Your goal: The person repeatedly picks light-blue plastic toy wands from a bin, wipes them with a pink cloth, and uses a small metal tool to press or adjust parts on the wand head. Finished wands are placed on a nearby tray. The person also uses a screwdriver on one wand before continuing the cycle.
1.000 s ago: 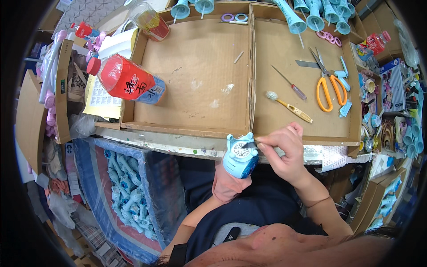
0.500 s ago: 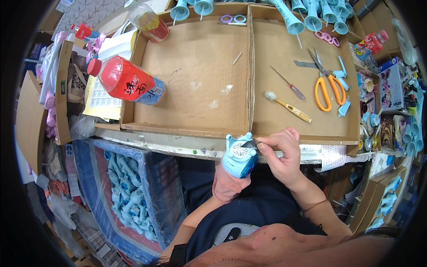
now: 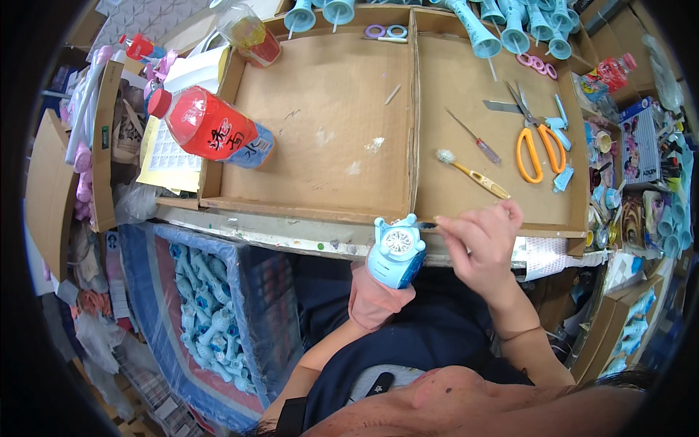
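My left hand (image 3: 373,300), wrapped in a pinkish cloth or glove, is closed round a light blue plastic toy part (image 3: 390,268). The part has a round vented disc, two knobs at its top end and a darker blue side. Beside its upper right knob, my right hand (image 3: 482,244) pinches a small dark blade (image 3: 427,225). The blade is seen nearly edge-on; whether it touches the part, I cannot tell. Both hands are just in front of the table's near edge (image 3: 328,237).
Ahead lies a divided cardboard tray (image 3: 313,167) with orange-handled scissors (image 3: 530,153), a screwdriver (image 3: 477,140) and a small brush (image 3: 477,177). A red-labelled bottle (image 3: 211,127) lies over its left side. A blue-lined bin (image 3: 255,306) of light blue parts stands at my left.
My right hand has shifted right and slightly up, taking the blade off the disc to the upper right knob. The toy part has moved slightly right in my left hand.
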Action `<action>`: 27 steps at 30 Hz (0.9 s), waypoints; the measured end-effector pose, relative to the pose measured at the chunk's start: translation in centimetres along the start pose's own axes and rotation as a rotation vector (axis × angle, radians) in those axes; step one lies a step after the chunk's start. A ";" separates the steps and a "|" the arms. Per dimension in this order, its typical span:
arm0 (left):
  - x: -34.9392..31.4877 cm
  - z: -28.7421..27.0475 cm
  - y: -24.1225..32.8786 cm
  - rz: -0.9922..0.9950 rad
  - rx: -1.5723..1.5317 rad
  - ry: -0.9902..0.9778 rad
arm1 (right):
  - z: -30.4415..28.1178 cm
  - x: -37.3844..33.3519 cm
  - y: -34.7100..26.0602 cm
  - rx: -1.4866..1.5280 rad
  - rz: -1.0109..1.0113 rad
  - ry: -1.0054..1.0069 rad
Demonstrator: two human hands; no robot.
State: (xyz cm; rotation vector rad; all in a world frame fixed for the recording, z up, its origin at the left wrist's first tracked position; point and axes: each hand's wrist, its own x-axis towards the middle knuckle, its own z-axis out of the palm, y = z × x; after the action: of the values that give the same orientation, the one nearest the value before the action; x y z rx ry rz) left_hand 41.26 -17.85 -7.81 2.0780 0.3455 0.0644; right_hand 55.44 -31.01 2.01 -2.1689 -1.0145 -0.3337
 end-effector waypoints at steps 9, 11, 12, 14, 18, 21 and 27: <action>0.2 0.5 0.2 -0.062 -0.329 0.087 | -0.4 0.0 0.8 -0.023 -0.056 0.032; 0.1 0.3 0.3 -0.052 -0.110 0.075 | -0.2 0.0 1.1 -0.049 -0.055 0.004; 0.1 0.2 0.4 -0.098 0.005 0.049 | -0.1 0.0 1.2 -0.062 -0.047 -0.003; 0.1 -0.1 0.6 -0.010 -0.023 0.100 | 0.2 -0.1 1.2 -0.048 0.052 0.011; 0.5 -0.9 1.1 0.133 -0.124 0.166 | 0.7 -0.7 0.8 0.119 -0.098 0.033; 0.6 -1.8 1.6 0.112 -0.262 0.047 | 1.2 -0.8 1.6 -0.001 0.092 0.092; -0.1 -3.9 1.6 -0.650 -1.289 -0.367 | 2.0 -2.3 2.5 0.451 0.213 0.235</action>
State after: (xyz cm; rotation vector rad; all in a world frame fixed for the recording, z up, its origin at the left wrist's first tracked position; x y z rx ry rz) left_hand 40.80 -15.35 -4.40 0.6264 0.5387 -0.3856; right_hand 55.67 -31.99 -1.75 -1.7591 -0.6456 -0.2255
